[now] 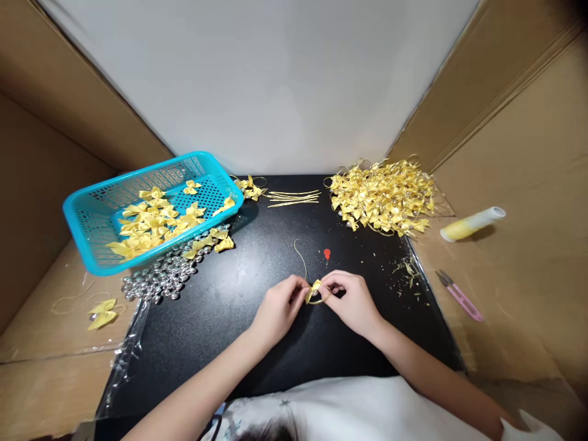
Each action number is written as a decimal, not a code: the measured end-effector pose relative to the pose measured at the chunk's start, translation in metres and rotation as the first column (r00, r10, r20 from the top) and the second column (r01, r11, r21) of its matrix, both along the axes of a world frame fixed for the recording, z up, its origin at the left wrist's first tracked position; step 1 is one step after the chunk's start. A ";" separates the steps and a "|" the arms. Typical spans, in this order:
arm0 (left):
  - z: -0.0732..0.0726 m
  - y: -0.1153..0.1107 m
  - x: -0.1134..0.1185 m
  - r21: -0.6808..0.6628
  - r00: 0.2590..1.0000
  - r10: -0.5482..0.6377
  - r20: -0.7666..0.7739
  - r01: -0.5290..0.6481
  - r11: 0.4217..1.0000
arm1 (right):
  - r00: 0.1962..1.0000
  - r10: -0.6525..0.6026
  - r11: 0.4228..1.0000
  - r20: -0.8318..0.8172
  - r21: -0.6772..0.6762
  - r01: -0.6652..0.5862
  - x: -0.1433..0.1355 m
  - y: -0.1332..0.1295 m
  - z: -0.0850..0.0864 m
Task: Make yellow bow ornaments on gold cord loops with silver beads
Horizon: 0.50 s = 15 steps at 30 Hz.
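Over the middle of the black table, both my hands pinch one small yellow ribbon bow [316, 286] with a gold cord looped below it. My left hand [281, 306] grips its left side, fingertips pressed together. On the other side, my right hand [353, 301] holds the bow and the cord loop between thumb and fingers. A loose end of the cord [301, 254] curls away toward the back. Just beyond my right hand lies a red-headed needle threader or pin [327, 253]; its exact kind is unclear. My fingers partly hide the bow.
A turquoise basket [87, 245] of yellow bows stands at left, with silver beads [160, 275] before it. Cut cords [294, 198] lie at the back. A heap of finished-looking bows [383, 196], pink thread snips [459, 296] and a yellow-white tube [473, 224] are at right.
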State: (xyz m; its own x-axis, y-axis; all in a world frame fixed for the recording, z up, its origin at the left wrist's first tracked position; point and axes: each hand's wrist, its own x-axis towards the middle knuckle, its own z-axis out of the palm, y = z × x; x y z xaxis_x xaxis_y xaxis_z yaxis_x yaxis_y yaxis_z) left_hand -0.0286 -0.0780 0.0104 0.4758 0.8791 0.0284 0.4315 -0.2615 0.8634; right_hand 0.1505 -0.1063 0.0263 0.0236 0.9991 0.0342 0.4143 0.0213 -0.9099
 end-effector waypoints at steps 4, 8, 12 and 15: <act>0.015 0.013 0.007 -0.360 0.911 0.238 0.336 -0.109 0.926 | 0.997 -0.060 0.994 -0.039 0.087 0.063 -0.001 0.013 0.014; 0.024 0.025 0.015 -0.598 0.813 0.369 0.450 -0.032 0.801 | 0.994 -0.090 0.977 -0.054 0.187 0.098 -0.002 0.027 0.029; 0.029 0.029 0.020 -0.585 0.789 0.394 0.472 -0.054 0.809 | 0.996 -0.083 0.971 -0.037 0.222 0.089 -0.002 0.035 0.038; 0.031 0.029 0.022 -0.527 0.791 0.385 0.475 -0.095 0.844 | 0.996 -0.085 0.969 -0.029 0.230 0.089 -0.002 0.036 0.039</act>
